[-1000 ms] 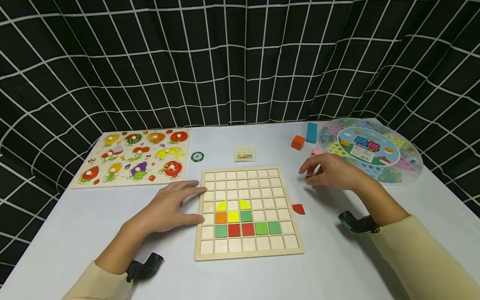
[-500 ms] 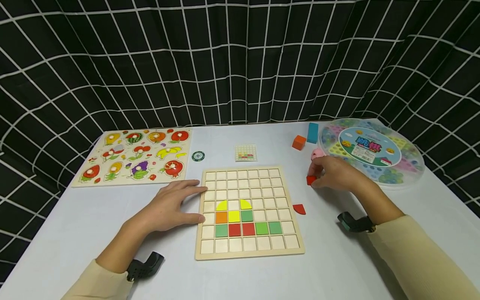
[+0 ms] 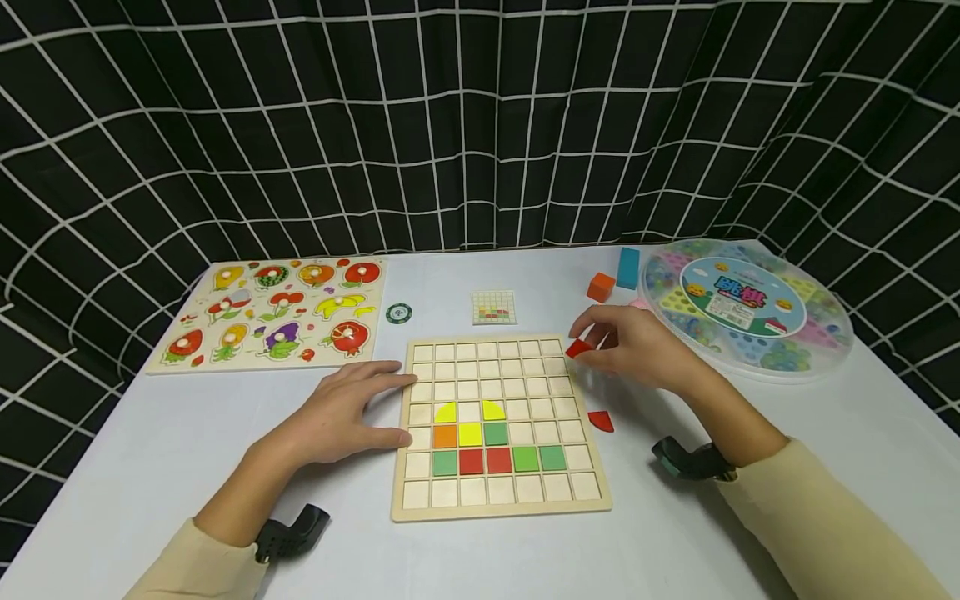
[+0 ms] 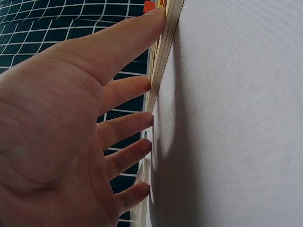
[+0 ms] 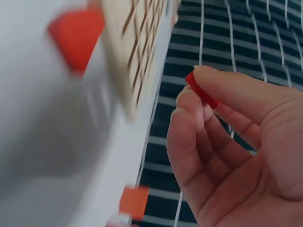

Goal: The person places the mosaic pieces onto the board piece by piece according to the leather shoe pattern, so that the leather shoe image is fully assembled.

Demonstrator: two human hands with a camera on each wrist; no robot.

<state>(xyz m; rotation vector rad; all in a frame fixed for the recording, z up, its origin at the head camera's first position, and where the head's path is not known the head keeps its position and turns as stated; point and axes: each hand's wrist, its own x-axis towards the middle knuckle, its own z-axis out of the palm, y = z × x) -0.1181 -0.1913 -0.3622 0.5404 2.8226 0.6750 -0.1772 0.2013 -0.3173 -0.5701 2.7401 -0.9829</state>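
A wooden grid board (image 3: 502, 492) lies mid-table with red, yellow, orange and green tiles in some of its squares. My left hand (image 3: 337, 417) rests at the board's left edge, thumb and index fingertip touching the frame, its fingers spread and straight in the left wrist view. Between thumb and fingertips my right hand (image 3: 626, 346) pinches a small red tile (image 3: 577, 348), raised near the board's upper right corner; the right wrist view shows this red tile (image 5: 202, 90) edge-on. A red quarter-circle tile (image 3: 601, 421) lies on the table just off the board's right edge.
A small pattern card (image 3: 494, 307) and a round green chip (image 3: 399, 313) lie behind the board. At left is a fruit peg puzzle (image 3: 258, 358). An orange cube (image 3: 601, 287), a blue block (image 3: 628, 267) and a round game box (image 3: 817, 283) stand at back right.
My right hand has picked up the red tile from the table beside the game box and carried it left to the board's upper right corner. The left hand stays in place.
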